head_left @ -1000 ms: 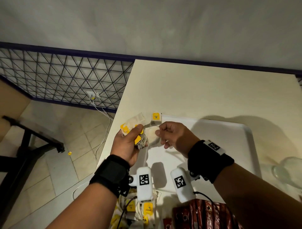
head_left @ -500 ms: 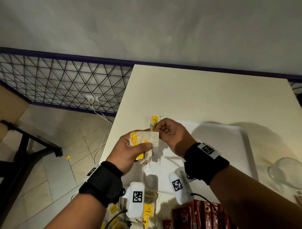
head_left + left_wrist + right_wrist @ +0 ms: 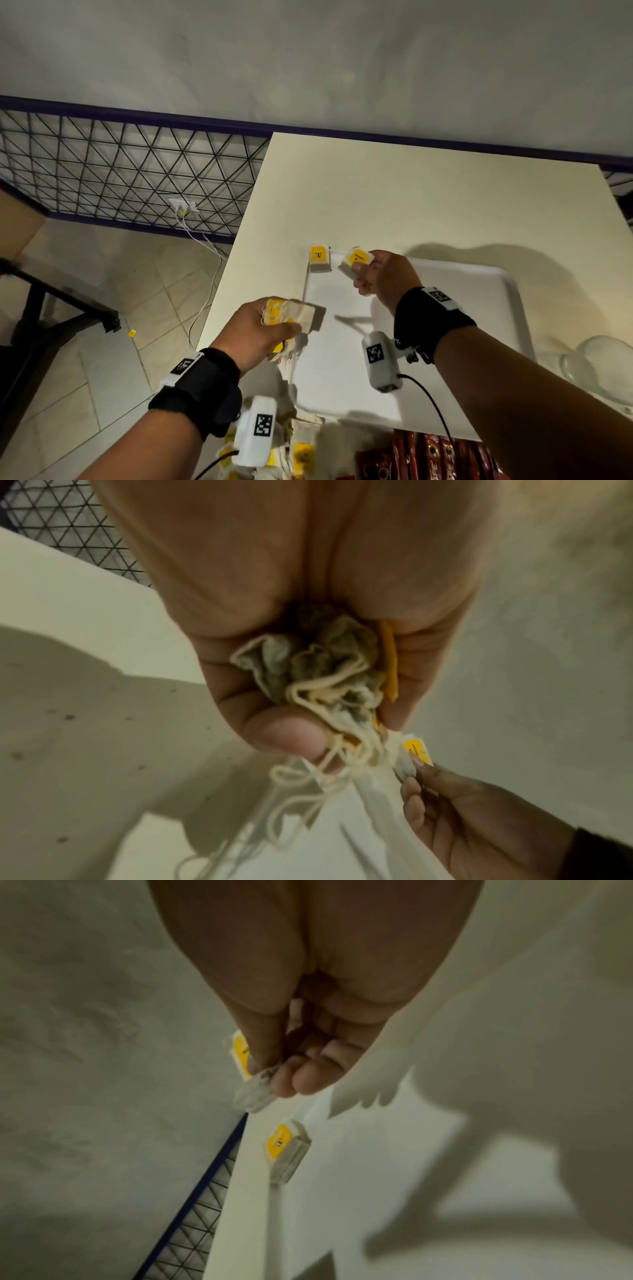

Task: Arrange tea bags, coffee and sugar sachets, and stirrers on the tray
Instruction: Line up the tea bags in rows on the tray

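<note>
At the tray's point(image 3: 479, 274) far-left corner lies one tea bag point(image 3: 320, 258).

Setting: plain indoor room, most likely a home or small office corner; exact kind cannot be told. Evidence: cream desk point(image 3: 411, 192) set against a bare grey plastered wall point(image 3: 308, 51); tiled floor point(image 3: 102, 342); black wire lattice panel point(image 3: 120, 164) with a dark blue frame; wall socket point(image 3: 183, 206) with white cables plugged in; black furniture leg point(image 3: 41, 308) at left.

Cream table point(image 3: 394, 192) under white tray point(image 3: 486, 308)
</note>
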Available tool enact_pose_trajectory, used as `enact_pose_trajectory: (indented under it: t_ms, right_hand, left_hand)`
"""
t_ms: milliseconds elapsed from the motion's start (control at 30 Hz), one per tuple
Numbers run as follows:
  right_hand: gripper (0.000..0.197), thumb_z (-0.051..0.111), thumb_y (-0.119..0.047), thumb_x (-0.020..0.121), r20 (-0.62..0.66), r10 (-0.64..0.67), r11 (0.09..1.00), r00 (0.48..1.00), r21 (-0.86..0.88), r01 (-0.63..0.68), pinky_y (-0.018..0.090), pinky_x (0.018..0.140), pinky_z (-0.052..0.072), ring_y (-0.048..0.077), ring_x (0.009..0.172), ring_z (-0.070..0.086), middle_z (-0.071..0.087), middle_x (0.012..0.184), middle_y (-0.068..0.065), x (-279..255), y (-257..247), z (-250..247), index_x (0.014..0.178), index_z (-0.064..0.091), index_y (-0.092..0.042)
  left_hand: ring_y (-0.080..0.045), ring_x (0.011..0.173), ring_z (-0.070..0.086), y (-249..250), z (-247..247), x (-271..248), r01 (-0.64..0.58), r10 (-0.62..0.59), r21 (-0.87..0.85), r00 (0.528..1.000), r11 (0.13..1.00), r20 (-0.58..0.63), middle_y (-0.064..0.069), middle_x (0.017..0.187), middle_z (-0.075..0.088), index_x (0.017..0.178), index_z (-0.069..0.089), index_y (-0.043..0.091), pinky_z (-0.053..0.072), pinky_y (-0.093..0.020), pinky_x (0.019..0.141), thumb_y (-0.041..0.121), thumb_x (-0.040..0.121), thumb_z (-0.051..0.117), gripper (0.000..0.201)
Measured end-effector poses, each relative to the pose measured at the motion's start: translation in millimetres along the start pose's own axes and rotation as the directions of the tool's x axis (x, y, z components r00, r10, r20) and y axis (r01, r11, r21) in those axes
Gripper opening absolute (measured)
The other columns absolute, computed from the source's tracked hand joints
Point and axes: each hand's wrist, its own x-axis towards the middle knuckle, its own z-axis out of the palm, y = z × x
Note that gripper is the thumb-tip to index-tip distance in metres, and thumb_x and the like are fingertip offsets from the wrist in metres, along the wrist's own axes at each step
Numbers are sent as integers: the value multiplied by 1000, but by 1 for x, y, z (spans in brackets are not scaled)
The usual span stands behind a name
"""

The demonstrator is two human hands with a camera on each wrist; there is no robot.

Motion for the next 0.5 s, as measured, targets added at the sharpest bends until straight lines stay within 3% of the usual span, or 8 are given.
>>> enact_pose_trajectory:
  t_ms: [100, 233, 367, 500]
  right_hand:
    - [14, 60, -13, 90, -22, 7, 988, 1000, -153, -11, 31, 54, 46, 21, 54, 52, 58, 58, 5, 16, 2, 3, 78, 64, -19]
    - [8, 67, -23, 84, 22, -100, 841, 995, -532, 96, 35, 74, 50, 24, 71, 58, 63, 77, 2, 30, -8, 2, 89, 65, -17]
    - [26, 70, -26, 82, 68, -63, 740, 996, -666, 92, 28, 79, 45, 24, 95, 60, 68, 99, 6, 42, -19, 3, 105, 66, -12]
    - [20, 74, -32, 79, 25, -37, 712, 999, -700, 44, 24, 72, 40, 22, 87, 59, 66, 90, 3, 53, -18, 9, 88, 62, -18]
  left_hand:
    - [-13, 57, 57, -9, -2, 5, 29, -31, 80, 999, 996, 34, 3, 69, 67, 102, 70, 16, 48, -24, 58, 2, 82, 72, 24]
    - [-6, 62, 63, -11, -6, 7, 16, -25, 117, 996, 993, 82, 6, 76, 71, 107, 69, 20, 48, -16, 60, 1, 83, 71, 30]
    - [-13, 75, 68, -11, -12, 8, 5, -18, 108, 993, 994, 117, -4, 94, 74, 111, 69, 19, 51, -21, 69, 1, 82, 72, 34]
    - [-21, 77, 70, -13, -15, 8, 4, -17, 96, 991, 995, 134, -9, 94, 73, 108, 70, 19, 55, -30, 75, -2, 82, 71, 34]
